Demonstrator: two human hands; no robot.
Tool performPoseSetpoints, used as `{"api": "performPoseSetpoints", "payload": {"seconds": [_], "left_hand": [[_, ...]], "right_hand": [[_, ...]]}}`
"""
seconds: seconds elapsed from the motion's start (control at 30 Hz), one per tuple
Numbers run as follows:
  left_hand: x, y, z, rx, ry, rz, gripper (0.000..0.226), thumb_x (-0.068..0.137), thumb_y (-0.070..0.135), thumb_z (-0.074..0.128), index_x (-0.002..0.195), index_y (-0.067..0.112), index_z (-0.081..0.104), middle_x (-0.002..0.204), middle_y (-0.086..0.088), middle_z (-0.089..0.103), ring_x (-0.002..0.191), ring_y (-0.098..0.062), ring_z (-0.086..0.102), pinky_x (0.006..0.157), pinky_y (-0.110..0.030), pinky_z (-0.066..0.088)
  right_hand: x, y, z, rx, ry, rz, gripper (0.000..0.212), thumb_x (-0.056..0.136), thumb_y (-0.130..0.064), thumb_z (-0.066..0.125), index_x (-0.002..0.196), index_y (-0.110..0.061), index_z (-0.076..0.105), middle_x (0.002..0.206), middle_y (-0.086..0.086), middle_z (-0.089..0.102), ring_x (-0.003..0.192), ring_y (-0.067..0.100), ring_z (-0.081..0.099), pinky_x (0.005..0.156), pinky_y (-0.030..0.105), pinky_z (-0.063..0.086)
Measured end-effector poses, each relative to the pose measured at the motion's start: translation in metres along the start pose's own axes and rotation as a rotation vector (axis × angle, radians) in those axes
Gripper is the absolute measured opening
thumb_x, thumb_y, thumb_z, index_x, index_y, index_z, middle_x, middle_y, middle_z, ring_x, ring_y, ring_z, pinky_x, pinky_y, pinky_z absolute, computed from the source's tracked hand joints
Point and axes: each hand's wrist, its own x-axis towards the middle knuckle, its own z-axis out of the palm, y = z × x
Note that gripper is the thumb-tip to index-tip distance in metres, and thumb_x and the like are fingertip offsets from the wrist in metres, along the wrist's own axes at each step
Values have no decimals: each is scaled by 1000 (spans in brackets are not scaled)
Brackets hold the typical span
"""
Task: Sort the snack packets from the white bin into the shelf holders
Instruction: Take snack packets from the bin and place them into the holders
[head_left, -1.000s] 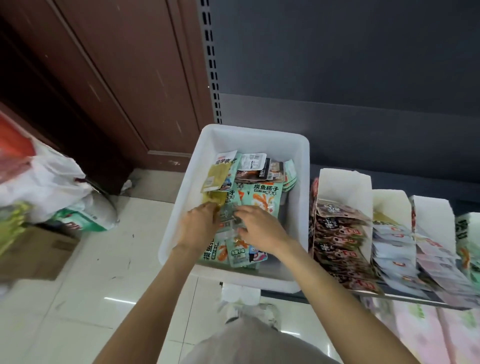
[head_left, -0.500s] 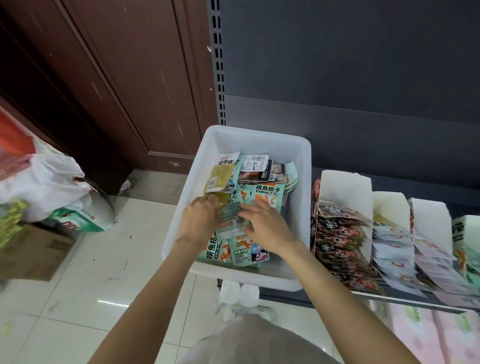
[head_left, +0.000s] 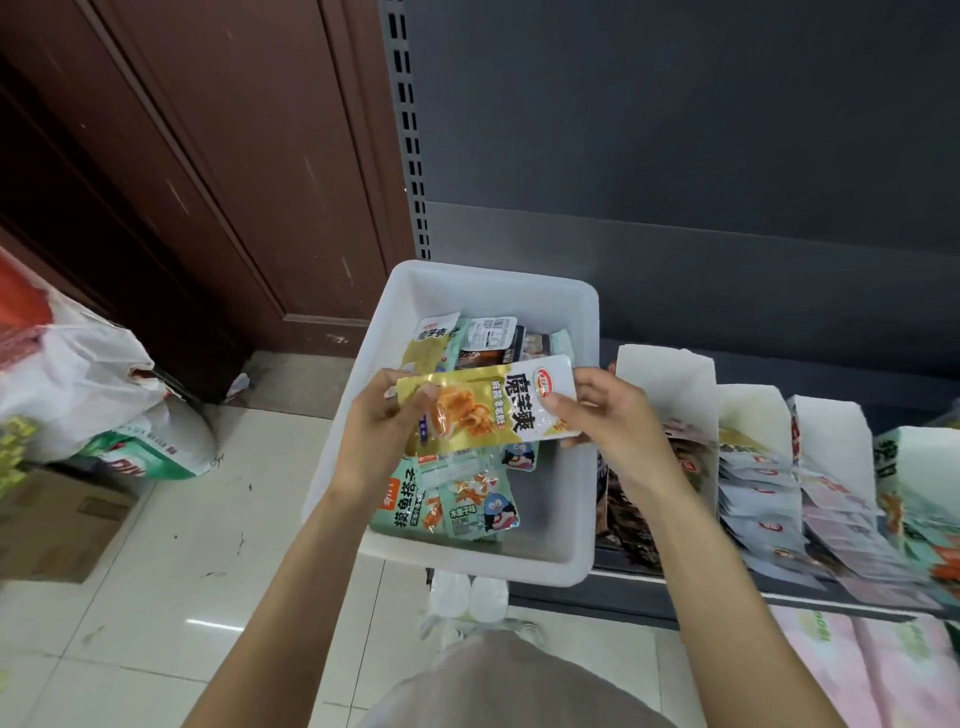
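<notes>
Both hands have come up out of the white bin (head_left: 582, 519) since a moment ago, lifting a gold-and-white packet (head_left: 483, 405). My left hand (head_left: 382, 431) pinches its left end, my right hand (head_left: 608, 415) its right end, over the bin at the shelf's left edge. The film looks slick; I could drop it back, or slot it into the wrong shelf holder (head_left: 670, 384), since several packs look alike.

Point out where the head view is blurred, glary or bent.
Head view: the right-edge holders and the plastic bags at far left smear; glare streaks the floor tiles; wide-angle bends the shelf upright; the gold packet, gripped by left hand and right hand, reads sharp.
</notes>
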Motion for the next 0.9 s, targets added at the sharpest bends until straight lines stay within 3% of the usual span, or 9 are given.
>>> {"api": "performPoseSetpoints", "payload": {"seconds": [0.1, 0.2, 0.27, 0.37, 0.5, 0.57, 0.67, 0.8, 0.9], "left_hand": [[1, 1, 15, 68, -125, 63, 14, 83, 14, 69, 88, 5, 60, 74, -11, 72, 61, -27, 66, 59, -33, 52], [2, 4, 41, 243, -238, 279, 13, 75, 9, 76, 82, 7, 65, 70, 3, 72, 66, -10, 68, 63, -20, 54], [1, 9, 69, 300, -275, 439, 13, 74, 11, 78, 80, 14, 67, 73, 10, 71, 69, -2, 68, 67, -17, 54], [0, 21, 123, 320, -320, 623, 9, 76, 16, 77, 78, 17, 69, 75, 11, 70, 71, 1, 66, 69, -19, 53], [4, 24, 198, 431, -426, 741, 9, 81, 26, 72, 89, 25, 68, 81, 17, 71, 81, 3, 66, 75, -27, 52], [5, 19, 229, 545, -459, 827, 9, 83, 28, 69, 92, 29, 68, 84, 18, 71, 83, -1, 66, 75, -30, 52], [6, 10, 257, 689, -412, 920, 6, 81, 28, 71, 87, 29, 71, 84, 14, 71, 82, -10, 65, 82, -29, 44], [12, -4, 262, 856, -394, 946, 7, 80, 25, 72, 87, 27, 72, 99, 11, 70, 100, -16, 59, 92, -34, 33], [12, -8, 255, 858, -431, 956, 8, 79, 23, 73, 87, 26, 73, 100, 10, 70, 101, -17, 58, 94, -34, 31]], "right_hand": [[-14, -2, -17, -113, 71, -82, 11, 86, -12, 68, 94, -19, 67, 87, -9, 74, 78, 13, 70, 66, 32, 56], [-37, 1, -47, -410, 334, -293, 8, 90, -29, 65, 90, -21, 66, 76, -12, 68, 69, 10, 62, 62, 32, 51], [-58, -2, -71, -481, 513, -394, 12, 91, -33, 62, 90, -21, 64, 75, -18, 62, 69, 0, 56, 63, 22, 45], [-89, -6, -105, -548, 703, -441, 3, 93, -23, 57, 95, -21, 59, 81, -26, 59, 78, -12, 55, 66, 3, 37], [-115, 3, -149, -663, 902, -396, 15, 93, -20, 55, 95, -7, 61, 80, -8, 56, 73, -3, 49, 67, -1, 35], [-119, 10, -168, -776, 983, -429, 15, 93, -14, 56, 95, -2, 64, 83, -1, 61, 75, 4, 51, 69, 7, 39], [-109, 25, -185, -905, 1011, -478, 12, 93, -12, 57, 95, -4, 67, 86, 6, 68, 73, 23, 61, 68, 30, 43], [-84, 37, -187, -1062, 824, -517, 9, 90, -9, 60, 93, -12, 67, 85, 0, 70, 74, 18, 63, 69, 32, 44], [-62, 41, -185, -1207, 652, -505, 22, 78, 1, 65, 90, -17, 67, 80, -2, 70, 72, 21, 64, 69, 34, 43]]}}
